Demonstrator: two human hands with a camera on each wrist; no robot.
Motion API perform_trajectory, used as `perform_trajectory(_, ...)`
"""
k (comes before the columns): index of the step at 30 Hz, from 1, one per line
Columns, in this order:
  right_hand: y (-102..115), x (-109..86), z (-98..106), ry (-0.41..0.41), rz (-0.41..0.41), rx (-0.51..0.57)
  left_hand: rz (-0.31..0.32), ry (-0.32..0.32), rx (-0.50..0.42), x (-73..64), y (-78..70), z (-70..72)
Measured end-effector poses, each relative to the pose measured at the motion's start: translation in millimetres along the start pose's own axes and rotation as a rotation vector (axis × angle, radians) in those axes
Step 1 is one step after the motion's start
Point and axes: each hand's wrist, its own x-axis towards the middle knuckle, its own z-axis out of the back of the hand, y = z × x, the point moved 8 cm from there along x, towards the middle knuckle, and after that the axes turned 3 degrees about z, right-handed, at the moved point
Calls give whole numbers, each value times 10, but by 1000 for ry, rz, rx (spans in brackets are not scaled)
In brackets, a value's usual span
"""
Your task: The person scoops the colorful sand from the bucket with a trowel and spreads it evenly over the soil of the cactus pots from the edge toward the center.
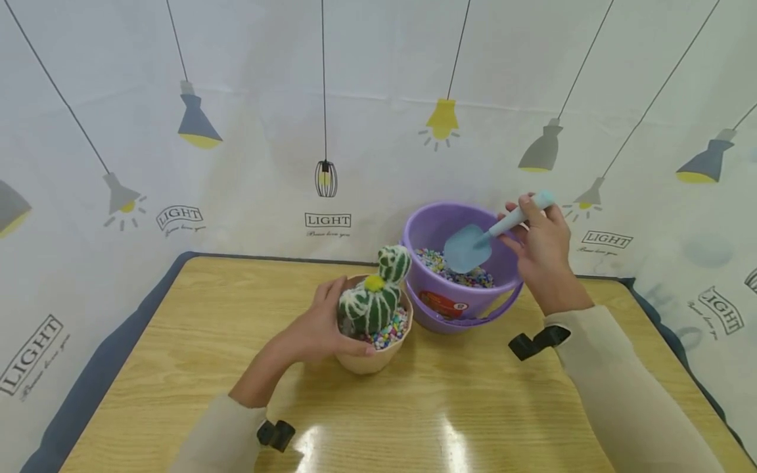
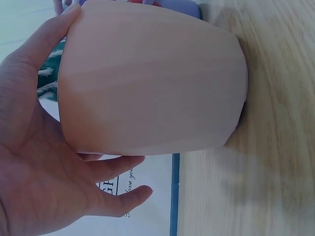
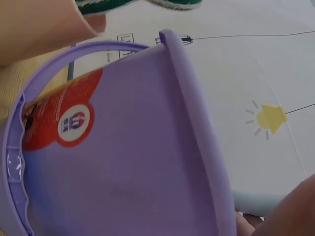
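Observation:
A knitted green cactus (image 1: 369, 309) with white fringe and a yellow flower stands in a beige pot (image 1: 369, 363) among colourful pebbles (image 1: 391, 330). My left hand (image 1: 322, 328) grips the pot by its rim from the left, the thumb along the near side; the left wrist view shows the pot's plain wall (image 2: 152, 78) up close. With my right hand (image 1: 544, 246) I hold a light blue toy shovel (image 1: 468, 248) by its handle. Its blade is tilted down inside a purple bucket (image 1: 449, 213), over the multicoloured pebbles (image 1: 434, 261) there.
The bucket's handle (image 1: 503, 309) hangs down at its front, beside a red label (image 3: 74, 115). Pot and bucket stand close together on a wooden table (image 1: 236, 315). Behind it rises a white cloth (image 1: 254, 164) printed with lamps.

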Motion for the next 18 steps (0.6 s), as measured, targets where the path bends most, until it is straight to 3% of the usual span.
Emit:
perform_trajectory(6,-13,88,17,-6,44,-77,-12,7,-25,-2,4,18)
perform_trajectory(18,-58,168,17,60,139,-119,34,-125,-58,-157,-18,-44)
